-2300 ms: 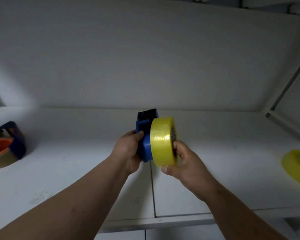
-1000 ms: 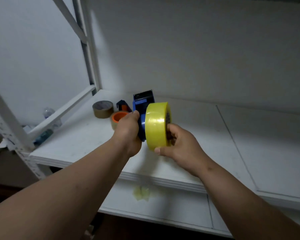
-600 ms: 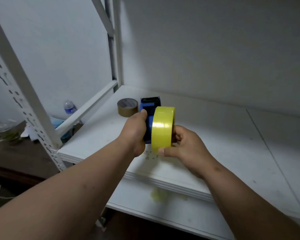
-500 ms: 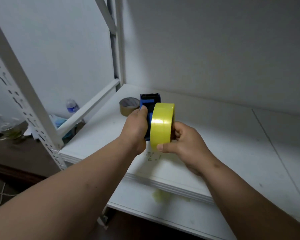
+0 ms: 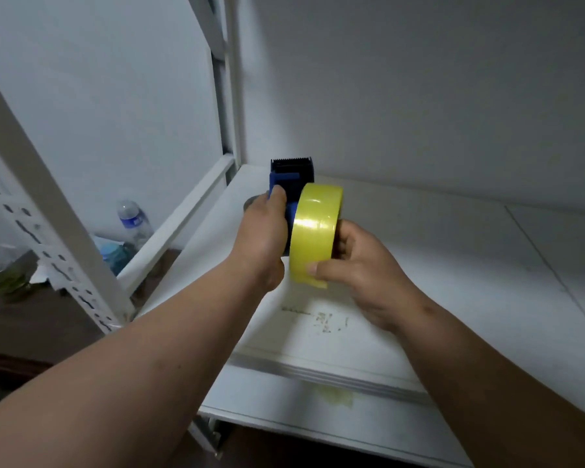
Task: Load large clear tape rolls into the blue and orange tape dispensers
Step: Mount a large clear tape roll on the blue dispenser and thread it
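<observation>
Above the white shelf (image 5: 419, 265) I hold the blue tape dispenser (image 5: 289, 182), its black toothed blade pointing up. My left hand (image 5: 264, 238) grips its left side, thumb on the blue body. A large yellowish clear tape roll (image 5: 314, 231) stands on edge against the dispenser's right side. My right hand (image 5: 358, 268) holds that roll, thumb on its lower rim and fingers behind it. Whether the roll sits fully on the hub is hidden. The orange dispenser is out of view.
A brown tape roll (image 5: 250, 204) peeks out behind my left hand on the shelf. White rack uprights (image 5: 48, 211) and a crossbar (image 5: 183, 217) stand at the left. A water bottle (image 5: 132, 221) and clutter lie on the floor beyond. A lower shelf (image 5: 318, 410) runs below.
My view swung left from the shelf's middle toward its left end. Both hands kept hold of the dispenser and roll and drifted slightly left, now covering most of the brown tape roll.
</observation>
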Action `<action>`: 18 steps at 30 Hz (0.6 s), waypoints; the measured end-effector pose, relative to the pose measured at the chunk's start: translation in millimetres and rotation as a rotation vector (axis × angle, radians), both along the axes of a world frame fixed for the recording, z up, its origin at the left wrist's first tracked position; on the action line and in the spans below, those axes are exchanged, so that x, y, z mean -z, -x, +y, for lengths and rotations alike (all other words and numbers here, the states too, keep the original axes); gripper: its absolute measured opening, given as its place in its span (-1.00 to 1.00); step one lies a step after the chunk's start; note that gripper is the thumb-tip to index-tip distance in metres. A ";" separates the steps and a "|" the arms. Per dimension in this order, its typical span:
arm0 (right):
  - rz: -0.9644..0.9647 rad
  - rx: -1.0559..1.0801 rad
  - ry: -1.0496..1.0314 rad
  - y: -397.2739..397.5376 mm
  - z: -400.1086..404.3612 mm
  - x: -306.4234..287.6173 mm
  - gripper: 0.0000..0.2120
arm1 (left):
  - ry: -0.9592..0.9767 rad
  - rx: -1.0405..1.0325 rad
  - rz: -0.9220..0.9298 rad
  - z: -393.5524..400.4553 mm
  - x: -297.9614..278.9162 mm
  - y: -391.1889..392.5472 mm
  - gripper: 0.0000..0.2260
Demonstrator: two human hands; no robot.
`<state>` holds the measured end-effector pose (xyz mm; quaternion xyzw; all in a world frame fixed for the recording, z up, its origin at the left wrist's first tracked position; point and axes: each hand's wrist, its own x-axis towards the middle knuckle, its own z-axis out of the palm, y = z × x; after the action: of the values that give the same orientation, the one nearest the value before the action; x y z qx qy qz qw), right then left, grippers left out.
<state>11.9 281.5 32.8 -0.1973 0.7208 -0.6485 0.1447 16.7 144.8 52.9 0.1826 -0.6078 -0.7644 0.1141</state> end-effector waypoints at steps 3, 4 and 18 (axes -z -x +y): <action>-0.030 0.093 0.046 -8.9 -28.9 -2.5 -0.48 | 0.024 0.077 0.007 -22.3 -1.9 -2.0 -0.64; 0.007 0.131 -0.001 -13.6 -37.9 -3.5 -0.47 | -0.003 0.112 -0.011 -31.2 -3.0 -3.5 -0.63; 0.570 0.184 -0.534 -61.4 -85.1 13.4 -0.70 | -0.362 0.219 -0.223 -92.0 16.0 -22.9 -0.65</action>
<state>73.3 196.4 19.4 -0.2595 0.8898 -0.3682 -0.0733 39.6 52.8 37.0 0.2164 -0.4858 -0.8438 -0.0721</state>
